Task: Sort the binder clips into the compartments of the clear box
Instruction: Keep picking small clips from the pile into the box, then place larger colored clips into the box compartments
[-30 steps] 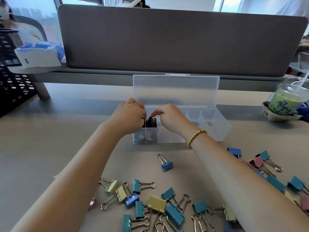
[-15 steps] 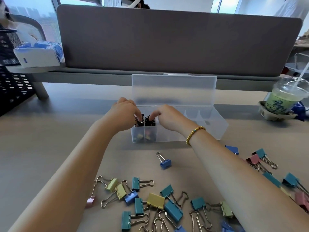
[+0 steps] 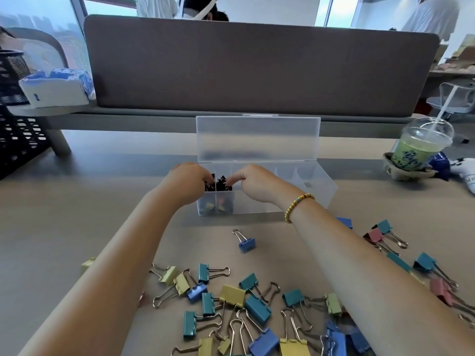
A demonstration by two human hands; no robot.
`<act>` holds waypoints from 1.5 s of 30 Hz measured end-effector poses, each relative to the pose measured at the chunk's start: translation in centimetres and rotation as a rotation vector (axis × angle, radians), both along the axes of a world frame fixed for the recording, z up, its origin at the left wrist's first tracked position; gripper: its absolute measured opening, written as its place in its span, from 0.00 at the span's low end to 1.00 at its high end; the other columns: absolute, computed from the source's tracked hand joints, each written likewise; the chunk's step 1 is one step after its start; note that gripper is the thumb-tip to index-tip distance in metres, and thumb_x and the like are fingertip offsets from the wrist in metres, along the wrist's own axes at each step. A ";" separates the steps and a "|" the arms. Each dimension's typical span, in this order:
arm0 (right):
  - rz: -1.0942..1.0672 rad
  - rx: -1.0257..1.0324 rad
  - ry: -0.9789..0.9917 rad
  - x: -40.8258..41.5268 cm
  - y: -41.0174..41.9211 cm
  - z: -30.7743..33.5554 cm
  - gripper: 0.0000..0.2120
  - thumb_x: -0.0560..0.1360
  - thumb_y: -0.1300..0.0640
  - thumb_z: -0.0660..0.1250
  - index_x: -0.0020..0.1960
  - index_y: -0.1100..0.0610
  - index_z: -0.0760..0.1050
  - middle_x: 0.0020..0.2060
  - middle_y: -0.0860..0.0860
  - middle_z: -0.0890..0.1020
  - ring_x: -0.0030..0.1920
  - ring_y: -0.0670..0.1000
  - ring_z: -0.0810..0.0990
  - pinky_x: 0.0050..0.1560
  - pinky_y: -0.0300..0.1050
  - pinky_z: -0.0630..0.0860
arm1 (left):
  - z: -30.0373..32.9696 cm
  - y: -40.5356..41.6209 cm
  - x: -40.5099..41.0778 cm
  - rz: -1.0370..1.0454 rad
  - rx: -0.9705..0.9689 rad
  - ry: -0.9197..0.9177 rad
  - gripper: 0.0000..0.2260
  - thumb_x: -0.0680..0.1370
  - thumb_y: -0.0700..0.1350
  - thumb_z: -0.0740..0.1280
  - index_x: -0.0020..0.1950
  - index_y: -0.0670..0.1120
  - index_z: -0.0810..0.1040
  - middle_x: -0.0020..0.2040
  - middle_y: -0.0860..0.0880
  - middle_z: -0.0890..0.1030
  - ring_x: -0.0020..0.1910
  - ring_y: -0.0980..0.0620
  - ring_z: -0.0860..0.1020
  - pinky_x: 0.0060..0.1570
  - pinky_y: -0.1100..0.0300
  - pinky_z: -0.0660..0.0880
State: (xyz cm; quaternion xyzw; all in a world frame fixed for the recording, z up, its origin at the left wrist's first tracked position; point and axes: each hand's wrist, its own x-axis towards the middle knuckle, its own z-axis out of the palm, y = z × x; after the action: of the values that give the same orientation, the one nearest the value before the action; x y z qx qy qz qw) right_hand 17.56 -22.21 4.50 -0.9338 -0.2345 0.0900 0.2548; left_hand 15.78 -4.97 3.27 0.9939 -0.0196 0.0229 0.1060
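On a tan desk point(image 3: 77, 214) backed by a grey divider point(image 3: 257, 70), the box point(image 3: 316, 186) stands open, lid upright, with bare desk to its left and a drink point(image 3: 421, 147) well to its right. Both hands, left point(image 3: 185, 182) and right point(image 3: 254, 182), reach curled into the box's leftmost compartment among black clips point(image 3: 218, 183); whether they grip any I cannot tell. Coloured clips point(image 3: 231, 301) lie scattered in front of the box.

Tan table point(image 3: 77, 214) carrying clear box point(image 3: 321, 186) mid-back, lid up; loose binder clips point(image 3: 231, 299) scattered along near edge, lone blue clip point(image 3: 247, 244) nearer box; iced drink cup point(image 3: 421, 150) in cardboard holder far right.
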 end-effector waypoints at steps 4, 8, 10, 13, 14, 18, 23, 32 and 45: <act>-0.090 0.218 -0.085 -2.5 -3.2 1.1 0.25 0.74 0.71 0.49 0.63 0.56 0.76 0.65 0.51 0.75 0.68 0.49 0.69 0.68 0.42 0.63 | 1.5 -3.3 -1.7 -0.022 -0.165 -0.156 0.19 0.78 0.36 0.54 0.65 0.47 0.74 0.64 0.43 0.75 0.64 0.43 0.70 0.63 0.53 0.68; -0.190 0.290 -0.128 -6.6 -8.8 1.7 0.24 0.76 0.70 0.50 0.61 0.55 0.78 0.62 0.50 0.77 0.54 0.37 0.77 0.51 0.31 0.69 | 2.5 -9.3 -4.9 -0.206 -0.320 -0.172 0.16 0.79 0.39 0.55 0.64 0.46 0.75 0.62 0.47 0.77 0.60 0.47 0.75 0.59 0.58 0.70; -0.267 0.312 -0.126 -8.6 -12.0 1.3 0.23 0.76 0.70 0.50 0.59 0.55 0.78 0.58 0.48 0.78 0.32 0.28 0.73 0.34 0.26 0.67 | 2.4 -12.1 -6.4 -0.308 -0.291 -0.116 0.15 0.80 0.41 0.56 0.64 0.47 0.75 0.61 0.48 0.78 0.58 0.49 0.76 0.59 0.58 0.71; -0.392 0.343 -0.103 -11.1 -16.2 0.2 0.20 0.77 0.68 0.52 0.54 0.52 0.79 0.54 0.46 0.80 0.32 0.33 0.77 0.32 0.32 0.72 | 1.6 -15.7 -7.9 -0.408 -0.231 0.003 0.14 0.79 0.41 0.58 0.62 0.46 0.76 0.59 0.49 0.79 0.59 0.50 0.76 0.60 0.58 0.71; -0.421 0.348 -0.098 -11.8 -17.3 -0.2 0.18 0.78 0.68 0.53 0.52 0.51 0.78 0.53 0.46 0.81 0.39 0.41 0.81 0.38 0.39 0.77 | 1.3 -16.6 -8.3 -0.433 -0.216 0.044 0.13 0.79 0.42 0.59 0.61 0.46 0.76 0.58 0.49 0.79 0.58 0.50 0.76 0.60 0.57 0.71; -0.465 0.263 -0.078 -13.1 -20.2 -1.3 0.14 0.79 0.62 0.57 0.48 0.45 0.76 0.46 0.43 0.81 0.50 0.58 0.80 0.51 0.54 0.77 | -0.1 -19.4 -8.7 -0.484 -0.116 0.065 0.11 0.78 0.44 0.61 0.60 0.47 0.76 0.59 0.48 0.77 0.56 0.50 0.75 0.57 0.58 0.71; -0.448 0.136 -0.018 -13.4 -21.5 -1.4 0.10 0.78 0.57 0.61 0.43 0.44 0.75 0.46 0.49 0.79 0.45 0.49 0.78 0.48 0.46 0.75 | -1.8 -21.3 -8.9 -0.463 -0.007 0.073 0.27 0.76 0.49 0.66 0.73 0.52 0.61 0.76 0.43 0.51 0.71 0.40 0.61 0.68 0.47 0.63; -0.343 -0.263 -0.026 -12.6 -19.9 -2.5 0.01 0.76 0.50 0.65 0.46 0.45 0.73 0.50 0.45 0.72 0.59 0.51 0.67 0.61 0.49 0.60 | -2.5 -20.4 -7.5 -0.424 -0.033 0.185 0.24 0.78 0.46 0.63 0.74 0.50 0.62 0.71 0.50 0.68 0.69 0.49 0.67 0.66 0.55 0.64; -0.337 -0.317 -0.169 -12.2 -18.8 -3.8 0.18 0.80 0.59 0.55 0.63 0.43 0.74 0.61 0.48 0.71 0.64 0.52 0.64 0.61 0.49 0.60 | -1.5 -18.6 -7.2 -0.430 0.102 0.243 0.21 0.79 0.47 0.62 0.73 0.51 0.64 0.71 0.51 0.69 0.69 0.49 0.67 0.67 0.55 0.62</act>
State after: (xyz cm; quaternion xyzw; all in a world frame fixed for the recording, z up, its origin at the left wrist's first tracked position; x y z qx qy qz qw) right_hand 5.35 -41.03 0.74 -0.9922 -0.0790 0.0035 0.0960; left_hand 8.60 -23.53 1.73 0.9664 -0.2188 -0.1210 0.0597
